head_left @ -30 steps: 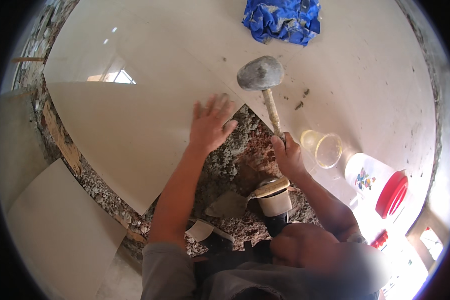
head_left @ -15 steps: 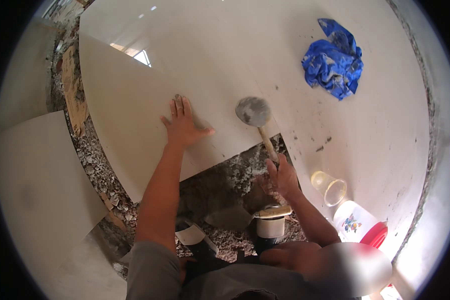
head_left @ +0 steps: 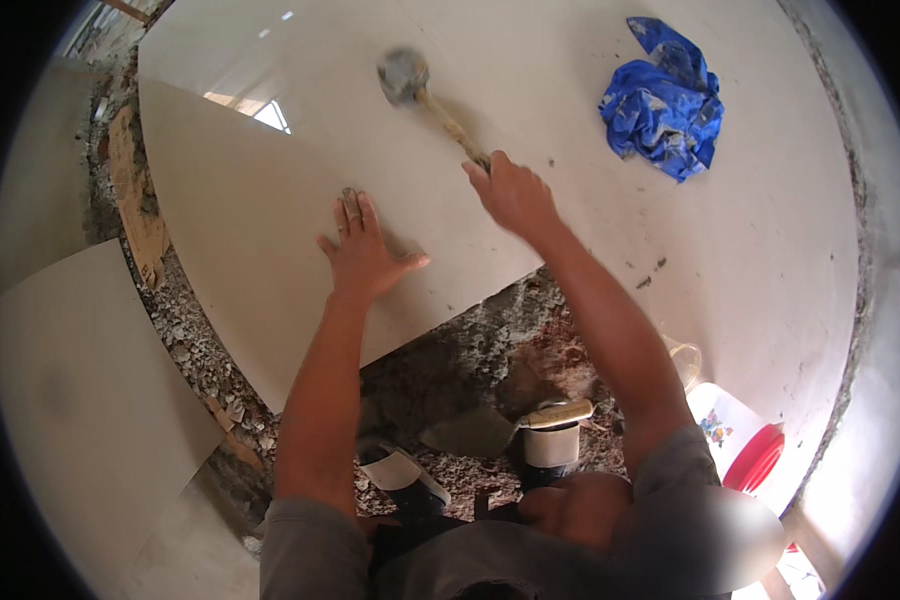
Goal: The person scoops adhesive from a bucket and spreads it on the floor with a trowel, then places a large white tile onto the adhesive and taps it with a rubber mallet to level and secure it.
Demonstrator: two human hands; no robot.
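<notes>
My left hand (head_left: 363, 258) lies flat on a large, glossy, pale floor tile (head_left: 240, 220), fingers spread. A ring shows on one finger. In my right hand (head_left: 518, 200) is the wooden handle of a mallet (head_left: 404, 76) with a round grey head. The mallet points to the far left over the tile, beyond my left hand; whether its head touches the tile I cannot tell. Just in front of my feet, past the tile's near edge, is a patch of dark mortar (head_left: 450, 360). A trowel (head_left: 555, 414) with a wooden handle lies there beside my right foot.
A crumpled blue plastic bag (head_left: 665, 105) lies on the tiles at the far right. A white tub with a red lid (head_left: 755, 458) and a clear plastic cup (head_left: 686, 362) lie right of my right arm. On the left run rubble (head_left: 195, 335) and a cardboard strip (head_left: 135, 195).
My right hand has swung the mallet forward and left, from beside the mortar patch to above the far part of the tile. My left hand has stayed in place.
</notes>
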